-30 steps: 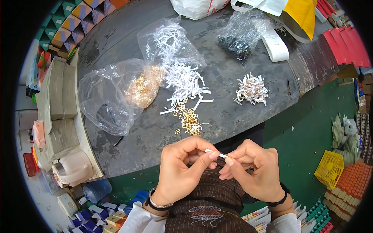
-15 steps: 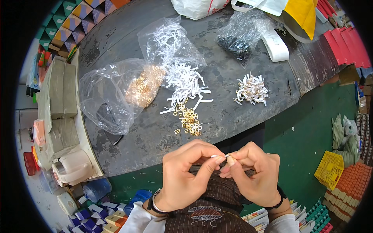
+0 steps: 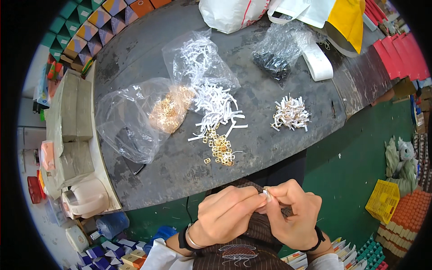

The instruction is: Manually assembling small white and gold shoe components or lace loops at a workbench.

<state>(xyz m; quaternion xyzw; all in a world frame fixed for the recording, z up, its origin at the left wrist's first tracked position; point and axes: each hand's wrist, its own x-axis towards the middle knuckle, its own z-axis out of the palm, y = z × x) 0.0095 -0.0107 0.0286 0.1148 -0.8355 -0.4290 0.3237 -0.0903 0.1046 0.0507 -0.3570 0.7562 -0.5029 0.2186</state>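
Over my lap, just off the near edge of the table, my left hand [image 3: 230,213] and my right hand [image 3: 294,215] meet in a fingertip pinch. Between them is a short white strip [image 3: 267,194]; a small gold glint shows at its top, mostly hidden by the fingers. Ahead on the table lie loose gold buckles [image 3: 220,148], with a heap of white strips [image 3: 216,105] behind them. Farther right sits a pile of white strips fitted with gold buckles [image 3: 290,113].
A clear bag of buckles [image 3: 168,112] and a clear bag of strips [image 3: 198,56] lie on the dark worn table [image 3: 175,180]. Farther back are a plastic-wrapped black bundle [image 3: 274,63] and a white bag [image 3: 231,15]. A yellow crate [image 3: 382,201] stands on the green floor.
Both hands have dropped slightly toward my body. My left fingers have closed in against the right ones, and the strip now points upward instead of lying sideways. The view has shifted a little.
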